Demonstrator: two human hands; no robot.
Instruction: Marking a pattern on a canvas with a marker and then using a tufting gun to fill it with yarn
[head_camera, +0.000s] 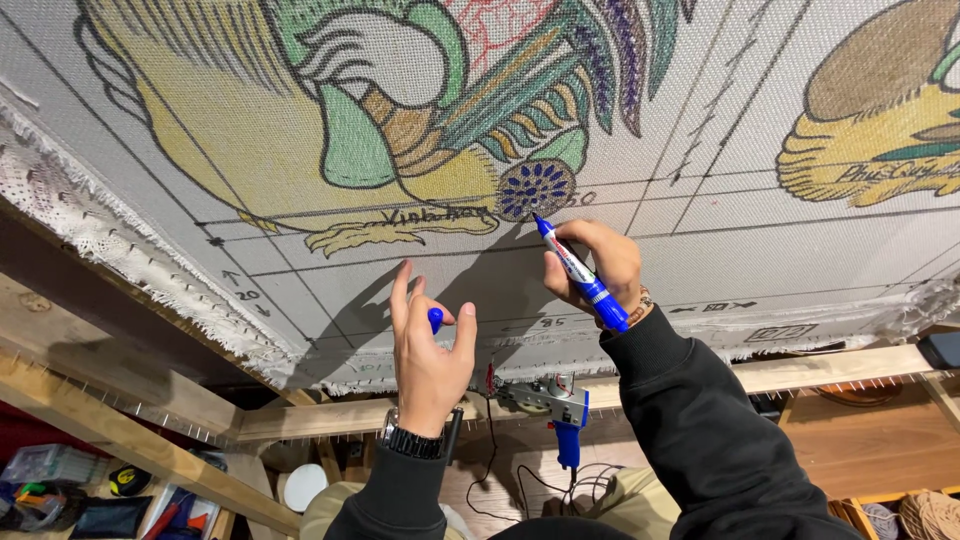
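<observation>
Here, item by item, from the hands outward.

Right hand (592, 262): closed around a blue marker (582, 274), barrel blue, white and red, held slantwise with its tip up and to the left. The tip touches, or all but touches, the canvas (700, 120) just below a dark blue dotted disc (537, 188). Black sleeve; a beaded band at the wrist.

Left hand (428, 350): raised to the left of and nearer than the right hand, fingers loosely spread and half open, the blue marker cap (436, 319) pinched between thumb and a finger. Dark wristwatch (412, 441) on the wrist, black sleeve below it.

Canvas: a pale woven cloth stretched across the far side of the view, ruled with black lines, arrows and handwritten notes. On the left, a large coloured drawing (350, 110) in yellow, green, brown and blue. On the right, a second yellow and brown drawing (880, 120). The hands cast shadows on the cloth.

Wooden frame (120, 400): beams along the near and left edges of the canvas, the frayed cloth edge caught on rows of small nails.

Blue-handled power tool (555, 405): beyond the near beam, between the two arms, a black cord trailing from it.

Assorted clutter (70, 490): lower left corner, bins and small items, details not distinguishable.
</observation>
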